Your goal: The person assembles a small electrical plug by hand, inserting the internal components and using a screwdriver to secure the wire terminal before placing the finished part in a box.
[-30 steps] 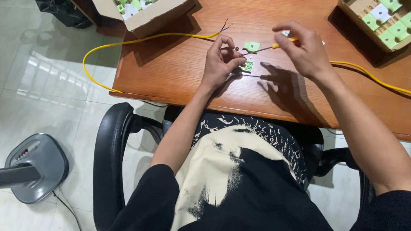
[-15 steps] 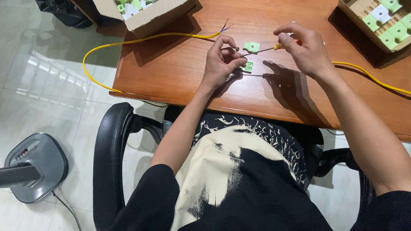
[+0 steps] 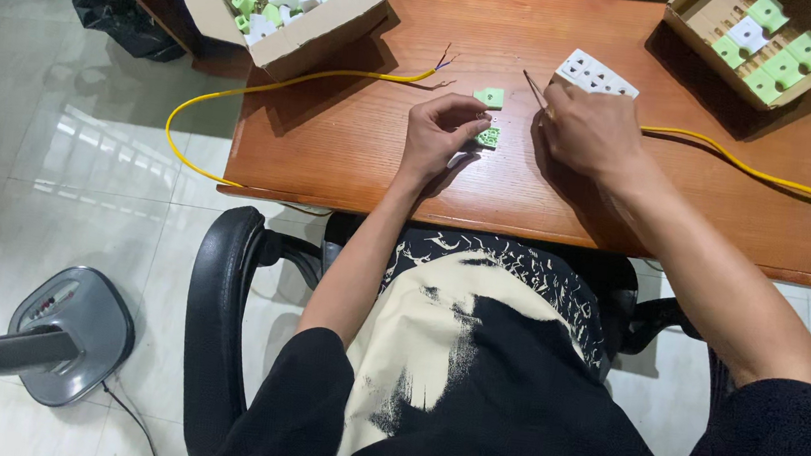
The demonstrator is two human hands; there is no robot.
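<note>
Resting on wooden desk [image 3: 354, 144]: left hand [image 3: 439, 137] pinching green part [image 3: 488, 136]; right hand [image 3: 588, 132] gripping yellow cable [image 3: 729, 162]; tiled floor [image 3: 65, 156].

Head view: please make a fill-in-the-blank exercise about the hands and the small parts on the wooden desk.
1. The left hand touches a small ____ part on the desk.
2. The right hand holds a thin tool beside a ____ socket plate.
3. The cable across the desk is ____.
4. Both cardboard boxes stand at the desk's ____ corners.

Missing words: green; white; yellow; far
</note>
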